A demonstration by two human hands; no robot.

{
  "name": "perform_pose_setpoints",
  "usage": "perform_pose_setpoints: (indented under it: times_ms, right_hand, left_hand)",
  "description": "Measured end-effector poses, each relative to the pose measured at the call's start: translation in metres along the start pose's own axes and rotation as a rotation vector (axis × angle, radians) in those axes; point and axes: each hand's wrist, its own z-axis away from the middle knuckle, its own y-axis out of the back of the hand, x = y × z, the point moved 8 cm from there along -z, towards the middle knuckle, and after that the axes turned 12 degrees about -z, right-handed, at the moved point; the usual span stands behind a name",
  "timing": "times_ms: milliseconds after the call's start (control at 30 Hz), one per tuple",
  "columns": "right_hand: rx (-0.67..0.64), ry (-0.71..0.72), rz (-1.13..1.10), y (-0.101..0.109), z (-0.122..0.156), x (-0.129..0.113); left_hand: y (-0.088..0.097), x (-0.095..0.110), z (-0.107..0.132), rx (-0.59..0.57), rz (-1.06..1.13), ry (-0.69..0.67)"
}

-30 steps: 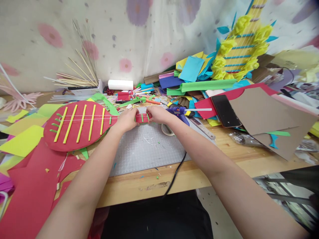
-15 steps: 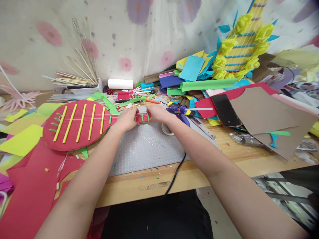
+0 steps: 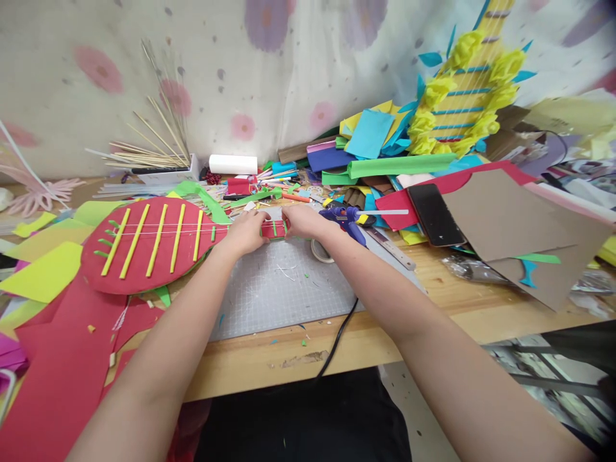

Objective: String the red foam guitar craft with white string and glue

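Observation:
A red handmade toy lute [image 3: 163, 256] lies at the left, with yellow strips across its oval body, small green pegs and white strings. Its narrow neck reaches right, over the grey cutting mat [image 3: 283, 295]. My left hand [image 3: 249, 232] is closed around the neck, near where it leaves the body. Further along, my right hand [image 3: 302, 222] grips the neck close to its far end. A short red stretch with green bars shows between the two hands. Just right of my right hand lie a blue glue gun [image 3: 346, 218] and a roll of tape [image 3: 321, 251].
A black phone [image 3: 437, 215] and brown cardboard [image 3: 514, 212] lie at the right. A steel ruler [image 3: 391, 249] crosses the mat's edge. Behind stand a yellow flowered lute [image 3: 464, 96] and a box of sticks [image 3: 168, 172]. Red sheets [image 3: 62, 359] cover the front left; a black cable [image 3: 339, 340] hangs over the table edge.
The lute's body end has shifted very slightly left and down. Both hands keep their places on the neck.

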Motion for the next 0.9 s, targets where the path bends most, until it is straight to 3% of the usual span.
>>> perform_pose_setpoints:
  times_ms: [900]
  right_hand:
    - [0.035,0.044,-0.001,-0.0009,0.0020,0.0014]
  left_hand:
    - [0.0046,0.0000,0.0003,-0.035,-0.017,0.044]
